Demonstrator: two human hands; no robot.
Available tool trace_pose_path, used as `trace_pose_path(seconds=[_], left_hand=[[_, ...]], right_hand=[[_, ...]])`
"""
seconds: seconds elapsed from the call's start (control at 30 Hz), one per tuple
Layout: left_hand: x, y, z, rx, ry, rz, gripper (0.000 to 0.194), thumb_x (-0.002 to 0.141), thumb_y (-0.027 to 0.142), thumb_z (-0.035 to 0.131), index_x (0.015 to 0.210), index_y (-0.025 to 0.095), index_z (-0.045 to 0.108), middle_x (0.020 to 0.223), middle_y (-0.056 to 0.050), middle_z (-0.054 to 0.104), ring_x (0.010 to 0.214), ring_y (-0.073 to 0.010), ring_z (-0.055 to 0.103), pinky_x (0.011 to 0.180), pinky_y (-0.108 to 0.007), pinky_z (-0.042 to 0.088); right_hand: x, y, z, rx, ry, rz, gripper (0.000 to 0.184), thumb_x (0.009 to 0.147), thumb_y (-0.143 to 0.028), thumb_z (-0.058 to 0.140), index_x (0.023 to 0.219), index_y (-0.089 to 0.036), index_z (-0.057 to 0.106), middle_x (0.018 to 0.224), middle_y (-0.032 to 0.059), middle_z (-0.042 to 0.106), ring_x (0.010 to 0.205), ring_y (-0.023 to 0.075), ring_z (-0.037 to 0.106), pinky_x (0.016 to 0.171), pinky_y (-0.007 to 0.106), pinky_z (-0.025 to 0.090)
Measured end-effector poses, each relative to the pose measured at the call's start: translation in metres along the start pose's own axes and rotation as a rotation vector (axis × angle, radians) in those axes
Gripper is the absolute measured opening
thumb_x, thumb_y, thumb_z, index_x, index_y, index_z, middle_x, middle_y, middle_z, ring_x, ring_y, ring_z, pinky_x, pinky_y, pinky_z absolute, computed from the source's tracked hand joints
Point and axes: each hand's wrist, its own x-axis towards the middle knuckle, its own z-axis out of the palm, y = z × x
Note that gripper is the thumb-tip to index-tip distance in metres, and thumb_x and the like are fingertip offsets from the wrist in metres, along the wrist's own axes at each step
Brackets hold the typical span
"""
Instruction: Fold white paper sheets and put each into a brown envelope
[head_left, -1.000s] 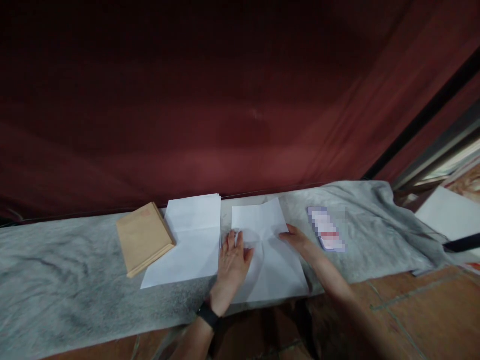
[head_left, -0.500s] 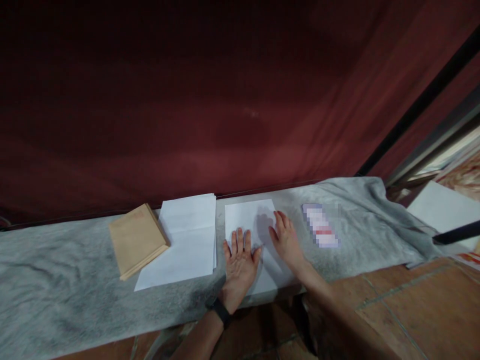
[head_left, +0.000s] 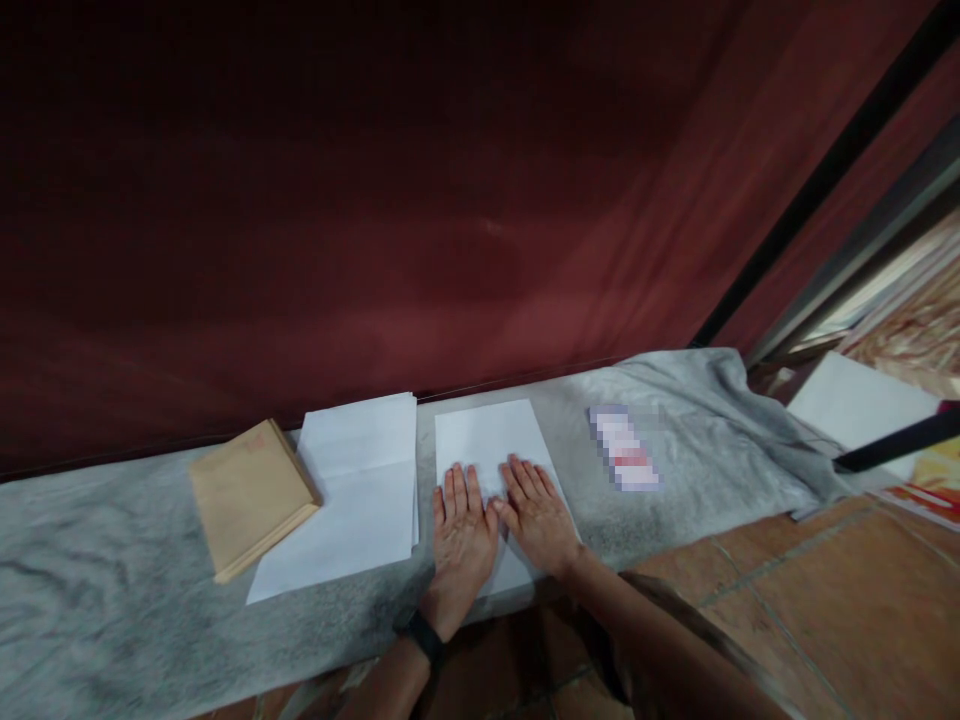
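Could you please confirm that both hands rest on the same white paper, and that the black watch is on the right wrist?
Not quite: the head view shows the black watch on the left wrist, not the right. The left hand and right hand do rest on the same white paper.

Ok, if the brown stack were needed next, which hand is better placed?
Probably the left hand: it rests flat on the white sheet, on the side nearer the brown stack, while the right hand lies farther off.
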Motion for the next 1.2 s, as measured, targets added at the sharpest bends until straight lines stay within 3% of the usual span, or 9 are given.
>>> trace_pose_path(seconds=[0.17, 0.27, 0.4, 0.5, 0.7, 0.87, 1.03, 1.2], left_hand=[[-0.006, -0.016, 0.010, -0.027, 0.204, 0.041, 0.069, 0.103, 0.047, 0.036, 0.152, -0.002, 0.037, 0.157, -0.029, 0.036, 0.148, -0.0374, 0.035, 0.118, -0.055, 0.034], [-0.010, -0.023, 0.009, -0.023, 0.253, 0.072, 0.071, 0.103, 0.050, 0.034, 0.151, -0.002, 0.038, 0.153, -0.030, 0.042, 0.144, -0.0383, 0.041, 0.115, -0.056, 0.037], [-0.007, -0.023, 0.001, 0.003, 0.275, 0.081, 0.066, 0.104, 0.045, 0.031, 0.151, -0.001, 0.039, 0.149, -0.028, 0.049, 0.143, -0.0376, 0.043, 0.116, -0.058, 0.035], [0.005, -0.014, -0.004, 0.007, 0.270, 0.119, 0.059, 0.103, 0.033, 0.030, 0.154, 0.003, 0.035, 0.156, -0.023, 0.042, 0.149, -0.0345, 0.033, 0.120, -0.057, 0.030], [0.037, 0.005, 0.008, 0.016, 0.154, 0.216, 0.061, 0.096, 0.016, 0.034, 0.156, 0.010, 0.035, 0.162, -0.014, 0.037, 0.153, -0.0284, 0.026, 0.122, -0.049, 0.030], [0.048, 0.002, 0.018, 0.050, 0.118, 0.164, 0.058, 0.094, 0.013, 0.035, 0.151, 0.012, 0.044, 0.158, -0.015, 0.043, 0.151, -0.0278, 0.031, 0.121, -0.050, 0.031], [0.051, 0.002, 0.021, 0.000, 0.205, 0.074, 0.056, 0.098, 0.021, 0.033, 0.150, 0.001, 0.041, 0.155, -0.025, 0.043, 0.148, -0.0323, 0.036, 0.119, -0.052, 0.034], [0.055, 0.002, 0.016, 0.010, 0.242, 0.024, 0.058, 0.101, 0.031, 0.032, 0.147, -0.002, 0.043, 0.149, -0.029, 0.048, 0.141, -0.0356, 0.046, 0.111, -0.053, 0.041]], right_hand=[[-0.007, 0.022, -0.002, -0.154, 0.022, 0.079, 0.059, 0.105, -0.046, 0.040, 0.153, -0.012, 0.041, 0.157, 0.0167, 0.044, 0.145, 0.0290, 0.042, 0.119, 0.047, 0.033], [-0.010, 0.030, -0.003, -0.221, 0.032, 0.110, 0.060, 0.105, -0.046, 0.041, 0.153, -0.010, 0.041, 0.156, 0.0174, 0.045, 0.144, 0.0292, 0.043, 0.119, 0.047, 0.032], [-0.005, 0.026, -0.005, -0.231, 0.061, 0.179, 0.060, 0.105, -0.043, 0.038, 0.152, -0.006, 0.042, 0.154, 0.0196, 0.046, 0.144, 0.0308, 0.042, 0.120, 0.050, 0.030], [0.006, 0.011, -0.006, -0.143, 0.048, 0.168, 0.057, 0.107, -0.040, 0.033, 0.152, -0.008, 0.042, 0.157, 0.0165, 0.044, 0.147, 0.0285, 0.039, 0.121, 0.049, 0.031], [0.031, -0.012, 0.009, 0.002, 0.008, 0.065, 0.050, 0.105, -0.027, 0.037, 0.154, -0.014, 0.041, 0.155, 0.0122, 0.047, 0.146, 0.0226, 0.040, 0.120, 0.047, 0.036], [0.041, -0.001, 0.016, -0.007, 0.010, 0.068, 0.046, 0.106, -0.033, 0.039, 0.146, -0.014, 0.052, 0.152, 0.0128, 0.051, 0.145, 0.0237, 0.041, 0.121, 0.048, 0.034], [0.044, 0.012, 0.016, -0.032, 0.002, 0.152, 0.054, 0.106, -0.043, 0.039, 0.150, -0.013, 0.047, 0.157, 0.0136, 0.044, 0.147, 0.0259, 0.040, 0.120, 0.046, 0.034], [0.048, 0.027, 0.016, -0.102, -0.019, 0.280, 0.055, 0.105, -0.039, 0.041, 0.152, -0.010, 0.044, 0.158, 0.0156, 0.040, 0.146, 0.0289, 0.041, 0.119, 0.047, 0.033]])
